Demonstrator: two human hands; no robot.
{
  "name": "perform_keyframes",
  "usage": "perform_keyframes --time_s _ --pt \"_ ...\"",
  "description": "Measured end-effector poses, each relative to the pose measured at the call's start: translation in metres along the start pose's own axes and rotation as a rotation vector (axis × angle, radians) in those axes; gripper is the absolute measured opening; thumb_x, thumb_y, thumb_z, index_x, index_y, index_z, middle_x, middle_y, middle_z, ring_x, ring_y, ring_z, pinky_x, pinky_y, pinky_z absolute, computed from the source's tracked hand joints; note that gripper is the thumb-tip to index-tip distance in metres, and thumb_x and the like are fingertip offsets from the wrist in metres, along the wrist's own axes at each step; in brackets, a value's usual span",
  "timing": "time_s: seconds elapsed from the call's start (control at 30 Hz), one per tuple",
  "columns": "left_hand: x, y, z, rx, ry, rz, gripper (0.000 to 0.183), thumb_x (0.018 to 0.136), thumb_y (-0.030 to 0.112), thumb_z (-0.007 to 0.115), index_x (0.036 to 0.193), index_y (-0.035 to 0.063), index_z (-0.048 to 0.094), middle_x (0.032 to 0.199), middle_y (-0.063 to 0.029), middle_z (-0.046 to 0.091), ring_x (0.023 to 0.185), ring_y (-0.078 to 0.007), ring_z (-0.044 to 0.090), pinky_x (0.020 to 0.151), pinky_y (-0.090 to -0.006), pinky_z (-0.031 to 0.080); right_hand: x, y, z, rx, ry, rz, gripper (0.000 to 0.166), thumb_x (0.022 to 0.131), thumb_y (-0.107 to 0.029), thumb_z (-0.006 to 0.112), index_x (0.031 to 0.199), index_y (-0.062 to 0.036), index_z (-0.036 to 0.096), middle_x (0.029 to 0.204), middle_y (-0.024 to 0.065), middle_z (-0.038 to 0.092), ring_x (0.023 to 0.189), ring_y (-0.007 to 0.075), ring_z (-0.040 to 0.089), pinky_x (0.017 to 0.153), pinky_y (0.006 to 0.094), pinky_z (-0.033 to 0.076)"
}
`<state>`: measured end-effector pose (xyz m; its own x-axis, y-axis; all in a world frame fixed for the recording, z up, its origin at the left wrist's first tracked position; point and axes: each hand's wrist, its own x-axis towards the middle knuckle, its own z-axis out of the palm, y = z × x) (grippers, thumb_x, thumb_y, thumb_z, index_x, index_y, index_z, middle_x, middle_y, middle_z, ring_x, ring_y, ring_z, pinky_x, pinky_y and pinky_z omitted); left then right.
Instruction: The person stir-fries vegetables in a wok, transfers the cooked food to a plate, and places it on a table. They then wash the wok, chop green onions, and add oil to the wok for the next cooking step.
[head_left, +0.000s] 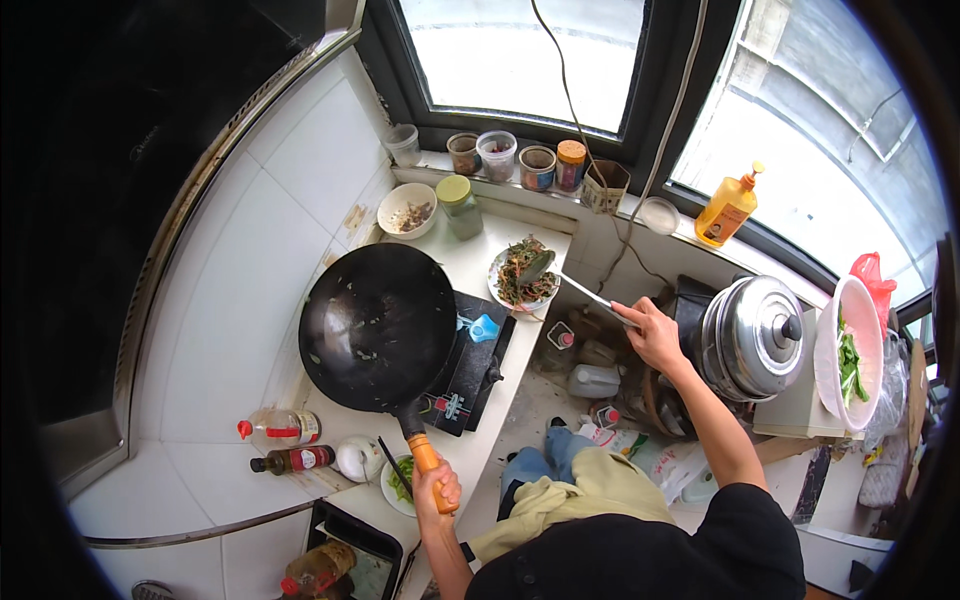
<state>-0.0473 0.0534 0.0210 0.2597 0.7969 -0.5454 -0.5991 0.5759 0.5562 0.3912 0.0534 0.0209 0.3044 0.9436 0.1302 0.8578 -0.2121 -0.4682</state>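
Note:
My left hand (437, 491) is closed around the orange handle of a black wok (375, 326), which is over a black gas stove (461, 367); a few green scraps cling inside the wok. My right hand (651, 332) grips the pale handle of a spatula (589, 289). The dark head of the spatula rests on cooked leafy greens (517, 274) heaped on a white plate (501, 298) at the counter's corner. Beside my left hand, a bowl of chopped greens (401, 480) has dark chopsticks across it.
A white bowl (407, 211) and a green-lidded jar (459, 206) stand behind the wok. Bottles (292, 459) lie near the left wall. A lidded steel pot (757, 337) and a pink basket (847, 352) are at right. Cables hang by the window; jugs (594, 381) crowd the floor.

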Motion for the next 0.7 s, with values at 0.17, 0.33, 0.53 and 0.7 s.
perform_keyframes --time_s 0.17,0.33,0.53,0.7 --pt "0.002 -0.01 -0.003 -0.064 -0.045 -0.045 0.021 0.085 0.002 0.053 0.105 0.0064 0.047 0.071 -0.002 0.044 0.045 -0.0068 0.039 0.038 -0.0219 0.035 -0.024 0.016 0.008 0.607 -0.129 0.326 0.042 0.084 -0.012 0.066 0.125 -0.0168 0.065 0.075 0.0027 0.054 0.065 0.0139 0.052 0.065 0.0327 0.045" --pt "0.007 -0.021 -0.004 -0.077 -0.082 -0.061 0.019 0.091 0.014 0.053 0.108 0.0072 0.047 0.073 -0.0022 0.044 0.052 -0.0085 0.042 0.045 -0.0228 0.038 -0.05 0.004 -0.009 1.128 -0.276 0.682 0.043 0.094 -0.01 0.056 0.136 -0.0096 0.054 0.075 -0.0027 0.053 0.048 0.0013 0.03 0.041 0.0184 0.022" --pt "0.001 -0.024 0.004 -0.292 -0.049 -0.071 0.059 0.094 0.059 0.044 0.121 0.0067 0.049 0.091 -0.0078 0.058 0.077 -0.0211 0.058 0.065 -0.0316 0.053 -0.072 0.024 -0.006 1.164 -0.286 0.818 0.041 0.095 -0.011 0.055 0.136 -0.0072 0.054 0.074 -0.0019 0.052 0.046 0.0018 0.029 0.04 0.0179 0.02" --pt "-0.006 -0.029 0.003 -0.549 -0.052 -0.086 0.081 0.088 0.074 0.04 0.138 0.01 0.045 0.12 -0.0119 0.057 0.105 -0.0282 0.058 0.081 -0.041 0.056 -0.076 0.028 -0.001 1.244 -0.297 0.855 0.043 0.095 -0.01 0.054 0.137 -0.0061 0.051 0.074 -0.0016 0.051 0.046 0.0016 0.029 0.039 0.0178 0.02"
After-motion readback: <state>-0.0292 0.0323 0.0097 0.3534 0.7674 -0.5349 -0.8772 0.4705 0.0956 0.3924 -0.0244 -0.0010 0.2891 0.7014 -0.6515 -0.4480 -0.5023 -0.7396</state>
